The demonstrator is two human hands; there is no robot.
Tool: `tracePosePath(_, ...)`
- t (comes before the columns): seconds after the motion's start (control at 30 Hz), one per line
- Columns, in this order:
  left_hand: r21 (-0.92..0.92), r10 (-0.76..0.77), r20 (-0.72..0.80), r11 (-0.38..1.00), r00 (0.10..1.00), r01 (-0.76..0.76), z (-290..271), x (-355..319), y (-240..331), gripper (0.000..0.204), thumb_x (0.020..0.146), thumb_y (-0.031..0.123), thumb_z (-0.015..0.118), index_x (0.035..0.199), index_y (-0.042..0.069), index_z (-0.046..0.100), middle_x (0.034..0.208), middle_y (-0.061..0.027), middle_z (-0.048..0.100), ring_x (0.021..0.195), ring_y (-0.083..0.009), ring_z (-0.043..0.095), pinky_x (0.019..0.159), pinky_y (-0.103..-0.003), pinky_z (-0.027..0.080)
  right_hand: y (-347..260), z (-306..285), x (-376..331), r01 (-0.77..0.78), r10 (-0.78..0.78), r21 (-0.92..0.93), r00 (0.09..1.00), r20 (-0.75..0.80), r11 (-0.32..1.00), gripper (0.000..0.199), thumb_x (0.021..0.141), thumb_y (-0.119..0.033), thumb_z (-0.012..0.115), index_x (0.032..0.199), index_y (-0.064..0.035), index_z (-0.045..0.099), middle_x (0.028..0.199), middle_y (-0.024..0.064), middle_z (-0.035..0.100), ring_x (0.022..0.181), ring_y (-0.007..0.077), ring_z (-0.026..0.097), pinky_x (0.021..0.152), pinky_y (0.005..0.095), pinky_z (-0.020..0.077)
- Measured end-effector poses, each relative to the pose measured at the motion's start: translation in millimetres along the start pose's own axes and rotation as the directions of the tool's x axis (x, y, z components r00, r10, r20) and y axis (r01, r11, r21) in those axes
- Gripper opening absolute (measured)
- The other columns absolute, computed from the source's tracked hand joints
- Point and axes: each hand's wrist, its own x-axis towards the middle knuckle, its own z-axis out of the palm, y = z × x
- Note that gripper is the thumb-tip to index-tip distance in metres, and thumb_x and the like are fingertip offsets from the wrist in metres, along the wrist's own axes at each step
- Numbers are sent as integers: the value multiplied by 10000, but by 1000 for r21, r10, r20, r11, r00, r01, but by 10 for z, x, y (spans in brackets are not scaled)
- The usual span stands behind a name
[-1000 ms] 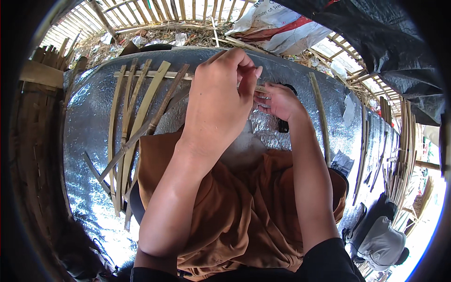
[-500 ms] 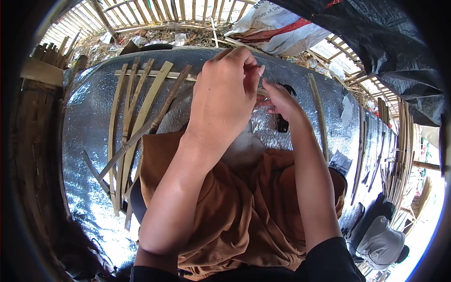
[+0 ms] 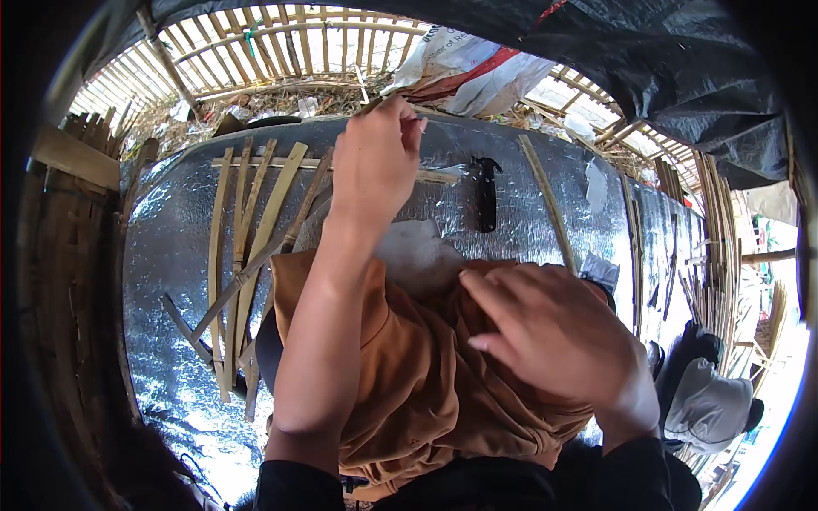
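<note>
In the head view, the left hand [image 3: 375,157] was curled inward; whether it gripped anything could not be told. 1 long, pale, flat bamboo strip [image 3: 436,176] ran crosswise behind it over a silver foil-like sheet [image 3: 170,238]. The right hand [image 3: 558,332], open and blurred, hovered above brown cloth [image 3: 417,375]. Beyond it lay a black claw hammer [image 3: 487,200].

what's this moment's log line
left hand: curled over pale bamboo strip, grip hidden | right hand: open over brown cloth | black claw hammer: unheld
</note>
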Motion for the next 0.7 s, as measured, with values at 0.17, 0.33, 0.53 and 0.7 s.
tracePosePath(0.17,-40,-19,25,999,1000,20,115,-95,-58,112,912,81,719,887,-18,671,801,-196,708,745,-325,718,688,-408,540,-1298,-614,-82,141,-119,-216,987,112,966,532,927,-329,691,1332,-5,578,1056,143,657,993,284,645,818,396,521)
tracePosePath(0.33,39,33,71,999,997,-36,283,-256,37,156,905,138,738,878,-3,675,782,-195,704,756,-367,708,691,-425,539,-1848,-588,-271,311,-320,-93,943,-97,946,493,929,-374,685,1259,-15,610,1029,148,672,959,291,660,799,401,532)
tracePosePath(0.53,60,-21,144,998,989,12,145,-375,-175,168,915,165,733,895,6,681,776,-186,706,748,-362,708,693,-438,540,-2409,-147,-144,664,-486,338,732,-478,667,467,931,-427,677,1172,-28,650,998,155,690,919,299,677,778,408,546)
tracePosePath(0.7,24,-39,170,999,985,35,100,-400,-272,165,908,182,729,903,22,689,834,-191,725,814,-374,717,724,-451,555,-2875,173,-61,789,-490,538,610,-623,298,464,934,-472,670,1099,-38,682,972,160,706,885,305,691,760,413,557)
